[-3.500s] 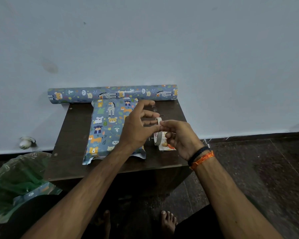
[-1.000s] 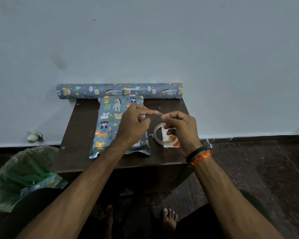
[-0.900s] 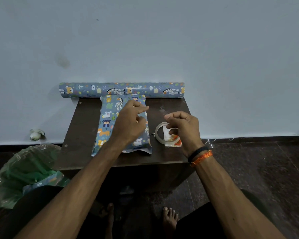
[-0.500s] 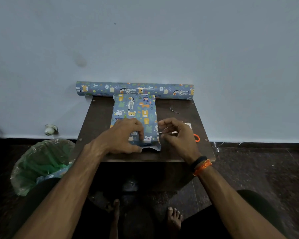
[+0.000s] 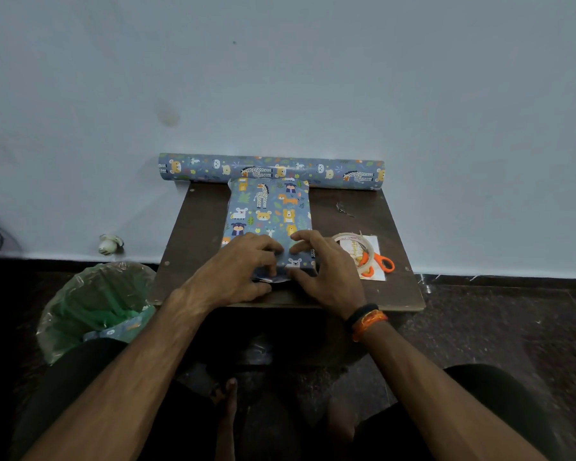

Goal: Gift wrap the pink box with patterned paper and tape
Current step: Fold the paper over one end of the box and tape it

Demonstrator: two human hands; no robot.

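Note:
The box wrapped in blue animal-print paper [image 5: 270, 207] lies lengthwise on the small dark table [image 5: 197, 234], and no pink shows. My left hand [image 5: 243, 271] holds its near end, fingers curled over the top and thumb against the loose front flap. My right hand [image 5: 320, 267] presses its fingertips on the same end from the right, index finger pointing left along the top. Any tape under the fingers is hidden. The tape roll [image 5: 351, 247] lies just right of my right hand.
The paper roll [image 5: 270, 169] lies along the wall at the table's back edge, touching the box's far end. Orange-handled scissors [image 5: 379, 262] rest on a white card [image 5: 374, 242] beside the tape. A bin with a green liner [image 5: 94, 304] stands at the left on the floor.
Both hands left the tape roll and came down onto the box's near end. The right hand, which pinched a tape piece beside the box, now presses on the paper.

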